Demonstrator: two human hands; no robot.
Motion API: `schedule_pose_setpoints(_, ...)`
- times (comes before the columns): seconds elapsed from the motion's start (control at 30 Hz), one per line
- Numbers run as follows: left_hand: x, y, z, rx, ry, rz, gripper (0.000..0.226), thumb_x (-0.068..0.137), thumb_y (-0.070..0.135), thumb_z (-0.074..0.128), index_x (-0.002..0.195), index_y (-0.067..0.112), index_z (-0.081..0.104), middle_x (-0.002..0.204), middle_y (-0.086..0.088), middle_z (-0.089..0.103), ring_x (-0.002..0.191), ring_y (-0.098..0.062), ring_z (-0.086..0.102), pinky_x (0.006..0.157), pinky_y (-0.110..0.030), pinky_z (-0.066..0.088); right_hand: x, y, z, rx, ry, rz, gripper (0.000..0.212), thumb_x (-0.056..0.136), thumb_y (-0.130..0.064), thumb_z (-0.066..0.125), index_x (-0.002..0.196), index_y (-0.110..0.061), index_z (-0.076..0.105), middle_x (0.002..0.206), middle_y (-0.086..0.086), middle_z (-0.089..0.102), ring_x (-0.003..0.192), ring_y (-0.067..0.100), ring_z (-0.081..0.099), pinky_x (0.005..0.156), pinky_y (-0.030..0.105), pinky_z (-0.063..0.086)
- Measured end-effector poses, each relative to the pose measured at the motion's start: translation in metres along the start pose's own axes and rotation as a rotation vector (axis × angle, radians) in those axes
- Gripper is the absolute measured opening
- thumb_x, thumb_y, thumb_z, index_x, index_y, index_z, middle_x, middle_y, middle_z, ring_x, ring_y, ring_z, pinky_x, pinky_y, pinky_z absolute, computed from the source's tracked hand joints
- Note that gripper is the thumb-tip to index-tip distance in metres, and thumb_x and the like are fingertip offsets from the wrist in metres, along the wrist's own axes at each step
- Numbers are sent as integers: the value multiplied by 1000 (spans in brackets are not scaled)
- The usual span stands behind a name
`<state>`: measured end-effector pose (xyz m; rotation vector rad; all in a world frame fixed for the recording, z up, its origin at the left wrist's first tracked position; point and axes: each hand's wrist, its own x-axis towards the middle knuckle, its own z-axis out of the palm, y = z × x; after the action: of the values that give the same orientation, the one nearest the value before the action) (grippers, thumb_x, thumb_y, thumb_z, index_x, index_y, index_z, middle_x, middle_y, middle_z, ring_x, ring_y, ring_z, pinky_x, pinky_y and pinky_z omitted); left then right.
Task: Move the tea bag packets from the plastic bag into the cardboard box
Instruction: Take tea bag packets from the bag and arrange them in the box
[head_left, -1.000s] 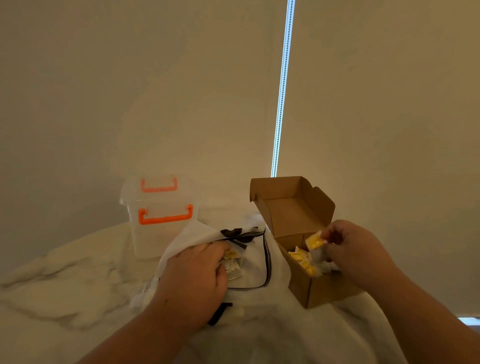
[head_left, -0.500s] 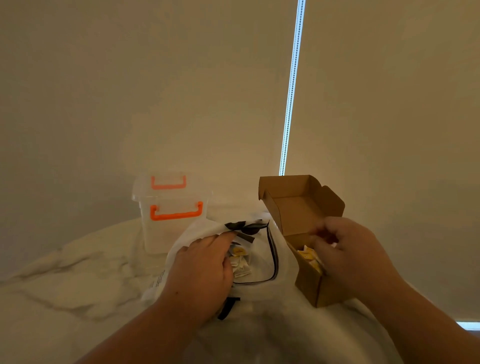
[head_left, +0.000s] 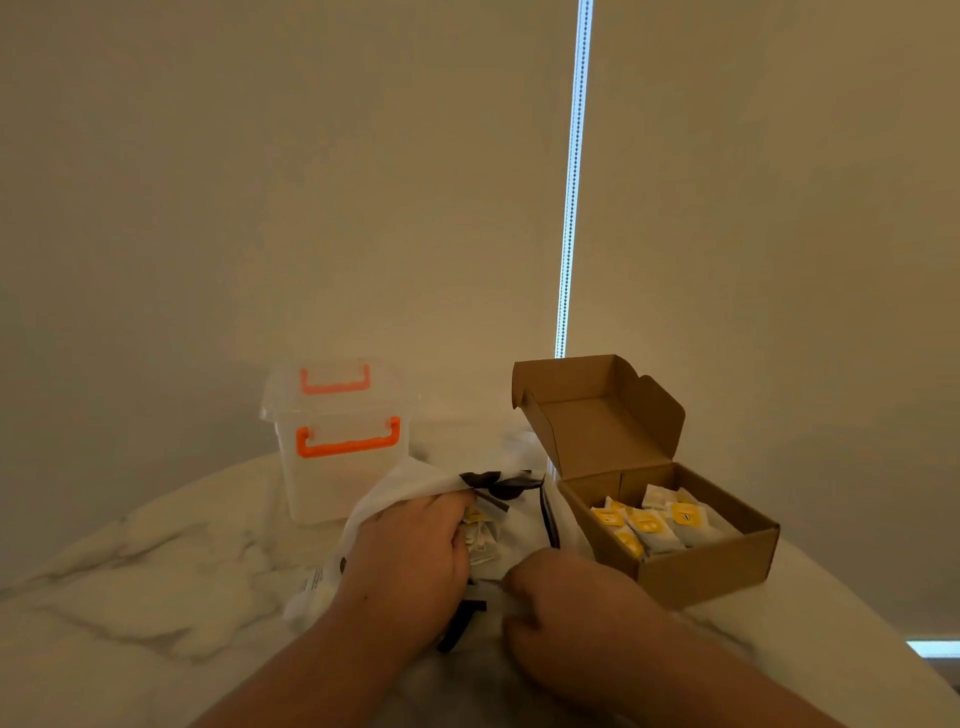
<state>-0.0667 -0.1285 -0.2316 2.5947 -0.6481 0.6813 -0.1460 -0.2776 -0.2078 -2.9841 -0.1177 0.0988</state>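
Both hands are on the plastic bag (head_left: 405, 483): left hand (head_left: 410, 561) has its fingers curled over the bag's mouth, right hand (head_left: 566, 608) pinches the near edge. A few tea bag packets (head_left: 480, 540) sit inside it, and more lie in the open cardboard box (head_left: 711, 571) just beside it.

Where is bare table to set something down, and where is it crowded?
Bare marble table left of the plastic bag and clear bin; a strip right of the cardboard box. Crowded centre: left hand and right hand grip the bag.
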Motion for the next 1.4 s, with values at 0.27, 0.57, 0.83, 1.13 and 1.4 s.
schedule_pose_setpoints(0.27,26,14,8,363,-344,-117,45,93,38,51,137,27,52,156,-4,27,144,-31,19,118,-52,10,-1,-2,3,-6,0,-28,36,92,-48,51,118,-24,53,113,1,57,95,15,51,84,33,49)
schedule_pose_setpoints(0.57,59,20,19,498,-447,-158,46,91,40,53,136,31,51,151,-6,28,140,-33,18,115,-51,9,-1,-1,0,-32,-27,-52,44,93,-50,52,123,-18,50,122,8,56,111,26,53,91,38,47)
schedule_pose_setpoints(0.83,62,21,20,504,-327,-111,33,88,33,53,118,33,65,134,-1,44,130,-27,30,109,-45,20,-4,0,-6,17,-53,-37,38,94,-44,53,123,-19,50,122,6,55,112,25,53,92,40,47)
schedule_pose_setpoints(1.13,59,21,14,524,-302,-83,31,91,29,49,118,30,63,132,-2,47,128,-25,34,108,-44,24,-2,1,-2,93,-41,-41,33,93,-40,54,119,-20,57,114,3,60,102,20,58,87,35,50)
schedule_pose_setpoints(1.4,57,20,18,538,-336,-86,33,92,25,46,122,26,59,134,-5,45,129,-28,33,107,-46,23,-4,0,-3,105,-35,-54,29,96,-39,51,115,-19,58,112,3,61,101,19,58,88,35,50)
